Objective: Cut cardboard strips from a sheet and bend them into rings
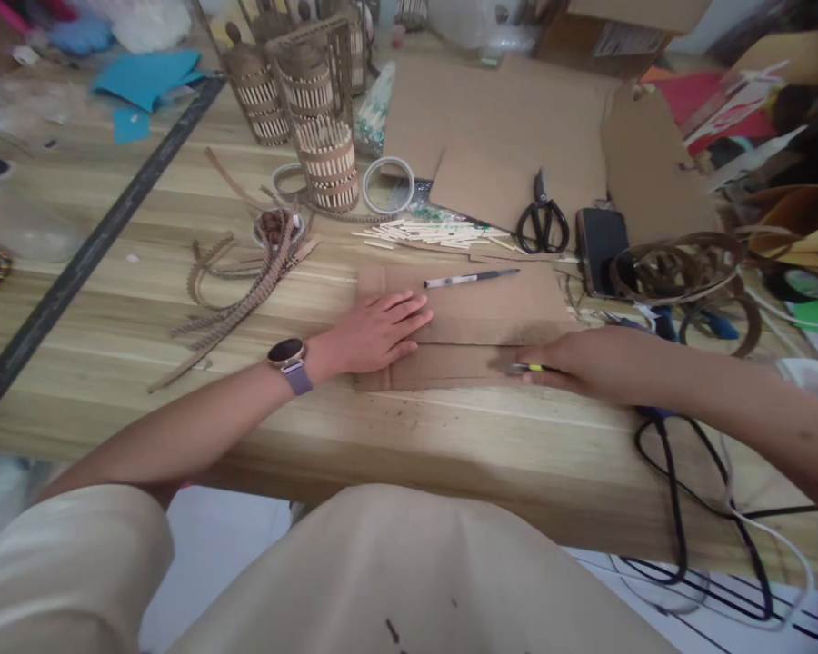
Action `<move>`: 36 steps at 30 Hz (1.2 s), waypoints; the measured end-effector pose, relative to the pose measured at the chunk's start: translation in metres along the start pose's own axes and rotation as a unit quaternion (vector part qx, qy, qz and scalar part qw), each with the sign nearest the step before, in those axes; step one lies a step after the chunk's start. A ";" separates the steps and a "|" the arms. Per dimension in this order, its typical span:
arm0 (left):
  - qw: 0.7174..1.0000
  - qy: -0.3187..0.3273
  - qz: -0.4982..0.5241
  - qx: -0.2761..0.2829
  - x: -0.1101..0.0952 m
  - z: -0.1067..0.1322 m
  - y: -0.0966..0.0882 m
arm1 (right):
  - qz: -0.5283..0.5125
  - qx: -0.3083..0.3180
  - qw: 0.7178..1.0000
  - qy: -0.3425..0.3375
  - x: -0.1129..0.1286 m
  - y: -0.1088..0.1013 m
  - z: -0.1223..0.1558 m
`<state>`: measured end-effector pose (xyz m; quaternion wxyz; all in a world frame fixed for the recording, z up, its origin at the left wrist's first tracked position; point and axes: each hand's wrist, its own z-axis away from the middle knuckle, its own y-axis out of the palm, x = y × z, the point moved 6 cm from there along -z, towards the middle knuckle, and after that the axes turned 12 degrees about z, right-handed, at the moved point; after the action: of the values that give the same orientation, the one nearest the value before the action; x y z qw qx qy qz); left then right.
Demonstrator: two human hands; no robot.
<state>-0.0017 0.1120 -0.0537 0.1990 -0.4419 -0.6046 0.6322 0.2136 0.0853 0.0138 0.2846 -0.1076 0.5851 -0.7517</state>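
My left hand (pixel 387 332) lies flat with fingers spread on a piece of brown cardboard (pixel 483 313), near its left end. A line or slit runs lengthwise across the cardboard, and a fainter line runs nearer its front edge. My right hand (pixel 569 361), slightly blurred, is closed around a utility knife (pixel 533 368) with a yellow and black body. The knife's tip points left, over the front strip of the cardboard near its right end. A pen (pixel 472 279) rests on the cardboard beyond my fingers.
Black-handled scissors (pixel 543 218), a phone (pixel 603 250) and loose white sticks (pixel 436 233) lie beyond the cardboard. A stick-walled cylinder (pixel 327 163) stands behind. Corrugated strips (pixel 245 282) are at left, cardboard rings (pixel 688 272) and a black cable (pixel 674 481) at right.
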 end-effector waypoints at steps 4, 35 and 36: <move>1.000 0.005 -0.011 -0.013 0.001 0.000 -0.002 | -0.015 0.112 0.988 -0.103 0.043 0.001 -0.019; 0.999 0.035 -0.007 -0.012 0.000 -0.001 0.003 | 0.114 0.098 0.973 -0.177 0.126 -0.025 -0.058; 0.999 0.036 -0.007 -0.012 -0.001 -0.001 0.002 | 0.116 0.098 0.973 -0.172 0.127 -0.028 -0.058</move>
<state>0.0000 0.1114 -0.0555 0.2199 -0.4624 -0.6075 0.6074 0.0727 0.0664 0.0017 0.4753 -0.1379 0.4592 -0.7377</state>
